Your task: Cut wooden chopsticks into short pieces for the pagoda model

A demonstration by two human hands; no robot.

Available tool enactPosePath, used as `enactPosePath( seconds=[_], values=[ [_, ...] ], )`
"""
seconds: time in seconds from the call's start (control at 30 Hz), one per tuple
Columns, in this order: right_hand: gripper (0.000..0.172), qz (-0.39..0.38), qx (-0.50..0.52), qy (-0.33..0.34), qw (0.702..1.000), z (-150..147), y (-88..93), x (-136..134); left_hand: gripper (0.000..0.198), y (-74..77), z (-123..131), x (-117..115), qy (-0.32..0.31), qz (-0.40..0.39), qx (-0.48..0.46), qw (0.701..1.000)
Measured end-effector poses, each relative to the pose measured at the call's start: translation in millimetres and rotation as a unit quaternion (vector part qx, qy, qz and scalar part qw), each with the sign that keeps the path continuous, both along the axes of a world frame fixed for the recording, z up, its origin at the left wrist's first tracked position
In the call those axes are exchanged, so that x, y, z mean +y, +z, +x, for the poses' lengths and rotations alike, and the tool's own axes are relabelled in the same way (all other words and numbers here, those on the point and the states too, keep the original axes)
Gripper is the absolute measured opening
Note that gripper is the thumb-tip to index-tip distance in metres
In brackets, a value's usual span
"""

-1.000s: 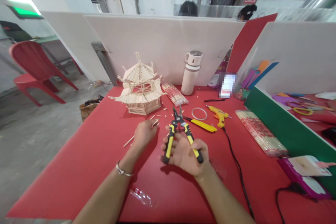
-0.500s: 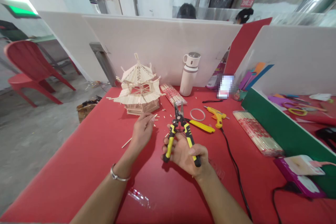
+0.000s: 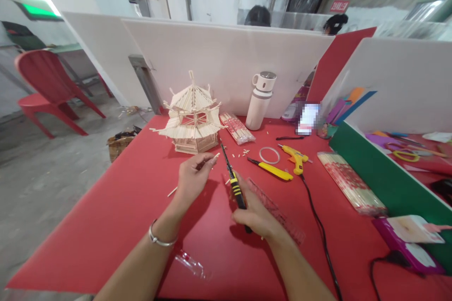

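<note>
My left hand (image 3: 195, 175) pinches a short wooden stick (image 3: 216, 155) between thumb and fingertips, just in front of a pagoda model (image 3: 195, 120) built of pale sticks. In my right hand (image 3: 252, 207) are yellow-and-black wire cutters (image 3: 237, 190), turned edge-on with the jaws pointing away from me. The jaw tips are a little right of the stick and apart from it. Whether the jaws are spread cannot be seen from this side. Small cut stick pieces (image 3: 243, 152) lie on the red table beyond the cutters.
Behind stand a white thermos (image 3: 258, 106) and a bag of sticks (image 3: 237, 128). To the right lie a yellow utility knife (image 3: 274, 170), a clear ring (image 3: 269, 155), a glue gun (image 3: 295, 157) with its black cord, and another stick pack (image 3: 351, 183). A clear ruler (image 3: 275, 209) rests beside my right hand.
My right hand has rolled over, turning the wire cutters from face-on with spread handles to edge-on. My left hand still pinches the stick. The view has shifted slightly.
</note>
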State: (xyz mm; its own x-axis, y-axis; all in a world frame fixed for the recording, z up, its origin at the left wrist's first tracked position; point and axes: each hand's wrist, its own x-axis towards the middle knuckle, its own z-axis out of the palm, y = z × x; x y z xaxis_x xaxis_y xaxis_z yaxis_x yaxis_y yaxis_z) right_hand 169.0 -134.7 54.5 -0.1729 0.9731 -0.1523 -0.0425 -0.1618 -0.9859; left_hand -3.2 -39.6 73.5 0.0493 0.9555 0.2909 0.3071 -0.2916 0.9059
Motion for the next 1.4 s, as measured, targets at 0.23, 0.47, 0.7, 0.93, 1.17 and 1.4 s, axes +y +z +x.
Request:
enactPosePath(
  seconds=[0.23, 0.47, 0.7, 0.93, 1.17, 1.4],
  values=[
    [0.083, 0.042, -0.089, -0.026, 0.995, 9, 4.6, 2, 0.02, -9.1, 1, 4, -0.024, -0.027, 0.029, 0.999],
    [0.088, 0.016, -0.422, -0.052, 0.905, 1, -4.2, 2, 0.028, -11.4, 0, 6, 0.031, -0.085, -0.093, 0.992],
    [0.085, 0.061, -0.553, 0.019, 0.831, -33, -8.1, -12, 0.03, -7.7, 2, 4, 0.01, -0.093, -0.127, 0.988],
    [0.083, 0.074, -0.583, 0.033, 0.809, -40, -10.3, -17, 0.026, -3.9, -4, 12, 0.049, -0.103, -0.145, 0.983],
    [0.082, 0.098, -0.592, 0.043, 0.799, -41, -9.5, -26, 0.025, -12.4, -20, 24, 0.069, -0.067, 0.122, 0.988],
    [0.035, 0.144, -0.586, 0.013, 0.797, -25, -9.0, -12, 0.016, -11.9, -33, 26, 0.023, -0.133, 0.391, 0.91]
  ],
)
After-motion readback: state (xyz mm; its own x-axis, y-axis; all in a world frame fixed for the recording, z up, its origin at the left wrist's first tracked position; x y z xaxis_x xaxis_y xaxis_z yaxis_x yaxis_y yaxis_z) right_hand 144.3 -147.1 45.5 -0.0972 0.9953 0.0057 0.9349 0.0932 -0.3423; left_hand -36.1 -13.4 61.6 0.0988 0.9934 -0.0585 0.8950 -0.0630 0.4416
